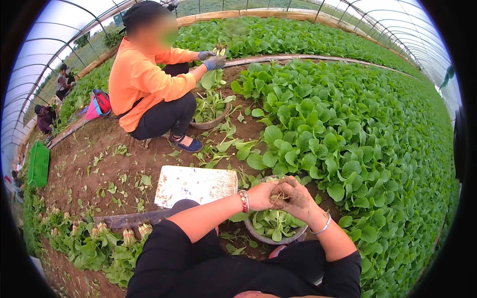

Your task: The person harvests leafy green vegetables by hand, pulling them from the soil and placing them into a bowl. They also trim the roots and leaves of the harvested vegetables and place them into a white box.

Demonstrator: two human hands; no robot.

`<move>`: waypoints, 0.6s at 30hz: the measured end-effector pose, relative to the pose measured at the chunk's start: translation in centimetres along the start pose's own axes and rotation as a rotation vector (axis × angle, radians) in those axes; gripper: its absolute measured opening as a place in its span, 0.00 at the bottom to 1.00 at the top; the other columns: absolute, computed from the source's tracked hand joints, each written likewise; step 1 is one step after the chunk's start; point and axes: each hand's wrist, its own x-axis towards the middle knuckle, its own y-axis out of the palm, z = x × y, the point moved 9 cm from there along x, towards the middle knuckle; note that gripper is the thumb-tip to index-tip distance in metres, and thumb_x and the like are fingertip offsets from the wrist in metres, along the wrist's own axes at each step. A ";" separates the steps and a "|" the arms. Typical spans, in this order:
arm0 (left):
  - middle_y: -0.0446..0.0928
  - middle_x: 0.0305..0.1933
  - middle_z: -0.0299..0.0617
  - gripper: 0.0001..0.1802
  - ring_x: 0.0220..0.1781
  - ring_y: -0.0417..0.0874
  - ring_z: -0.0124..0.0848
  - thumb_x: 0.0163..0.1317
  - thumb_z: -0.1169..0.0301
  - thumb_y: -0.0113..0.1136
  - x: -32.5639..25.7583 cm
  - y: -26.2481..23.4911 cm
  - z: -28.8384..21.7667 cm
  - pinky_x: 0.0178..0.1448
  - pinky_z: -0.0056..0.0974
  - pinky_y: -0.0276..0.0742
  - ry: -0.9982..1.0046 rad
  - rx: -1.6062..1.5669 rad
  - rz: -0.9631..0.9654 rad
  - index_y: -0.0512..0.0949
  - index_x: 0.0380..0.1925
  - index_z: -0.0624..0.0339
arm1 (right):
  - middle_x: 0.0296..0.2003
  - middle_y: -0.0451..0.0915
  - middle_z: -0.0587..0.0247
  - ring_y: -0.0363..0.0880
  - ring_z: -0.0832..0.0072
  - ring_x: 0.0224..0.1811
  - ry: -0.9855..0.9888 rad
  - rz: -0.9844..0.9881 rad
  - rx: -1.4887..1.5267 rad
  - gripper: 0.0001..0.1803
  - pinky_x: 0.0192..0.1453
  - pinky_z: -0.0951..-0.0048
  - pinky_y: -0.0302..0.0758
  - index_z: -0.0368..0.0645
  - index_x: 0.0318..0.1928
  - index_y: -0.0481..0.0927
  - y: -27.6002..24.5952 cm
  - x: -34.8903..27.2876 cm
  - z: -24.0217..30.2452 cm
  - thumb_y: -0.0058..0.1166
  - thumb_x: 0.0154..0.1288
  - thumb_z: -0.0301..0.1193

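My left hand [261, 195] and my soil-covered right hand [298, 194] meet over a grey basin [258, 236]. Together they grip the root end of a leafy green plant [279, 198], fingers closed on its pale stems. The basin below holds cut green leaves [273, 223]. A beaded bracelet sits on my left wrist, a silver bangle on my right. My knees in black trousers fill the bottom of the view.
A white foam board [196, 185] lies on the soil ahead. A person in an orange top [144, 79] squats beyond it, gloved hands on a plant above another basin [211, 121]. Dense green crop [348, 129] spreads right. Harvested bunches [99, 233] lie left. A green crate [39, 164] stands far left.
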 end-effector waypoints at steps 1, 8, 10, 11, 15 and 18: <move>0.75 0.46 0.47 0.35 0.47 0.76 0.33 0.46 0.59 0.68 0.0 -0.2 -0.5 0.52 0.35 0.70 -0.053 0.084 -0.005 0.67 0.52 0.62 | 0.41 0.69 0.59 0.75 0.65 0.38 -0.028 -0.015 -0.010 0.23 0.42 0.68 0.76 0.45 0.41 0.73 -0.6 0.1 0.4 0.66 0.41 0.26; 0.74 0.37 0.38 0.12 0.37 0.75 0.24 0.52 0.71 0.62 0.4 -1.7 -2.4 0.44 0.30 0.72 -0.065 -0.438 -0.182 0.72 0.36 0.61 | 0.55 0.61 0.57 0.75 0.69 0.42 0.248 -0.203 0.179 0.31 0.48 0.71 0.74 0.44 0.59 0.63 -9.4 -5.4 -7.3 0.58 0.54 0.27; 0.75 0.31 0.39 0.11 0.31 0.77 0.27 0.53 0.74 0.62 -0.7 -3.9 -3.1 0.39 0.31 0.75 -0.073 -0.340 -0.362 0.72 0.34 0.64 | 0.47 0.69 0.55 0.75 0.70 0.40 0.471 -0.333 -0.003 0.19 0.42 0.72 0.74 0.38 0.49 0.72 -11.2 -10.1 -14.1 0.55 0.56 0.29; 0.70 0.29 0.36 0.10 0.28 0.72 0.25 0.55 0.71 0.59 -1.3 -4.4 -3.5 0.52 0.39 0.72 -0.006 -0.287 -0.394 0.70 0.32 0.63 | 0.40 0.74 0.55 0.75 0.66 0.38 0.524 -0.418 -0.094 0.12 0.41 0.69 0.73 0.36 0.40 0.77 -11.6 -12.8 -16.7 0.54 0.56 0.30; 0.65 0.25 0.34 0.11 0.28 0.68 0.26 0.58 0.67 0.58 -2.3 -4.8 -3.8 0.52 0.42 0.69 0.075 -0.125 -0.453 0.67 0.31 0.59 | 0.32 0.78 0.49 0.75 0.54 0.40 0.984 -0.278 -0.303 0.20 0.47 0.60 0.70 0.38 0.31 0.79 -4.7 -24.9 -26.2 0.45 0.61 0.43; 0.66 0.24 0.34 0.12 0.27 0.69 0.27 0.57 0.64 0.59 -1.8 -5.1 -3.1 0.46 0.40 0.69 0.067 -0.190 -0.483 0.67 0.30 0.57 | 0.37 0.79 0.50 0.75 0.57 0.45 1.246 0.103 -0.181 0.22 0.52 0.62 0.69 0.39 0.35 0.81 4.2 -30.5 -29.7 0.43 0.61 0.46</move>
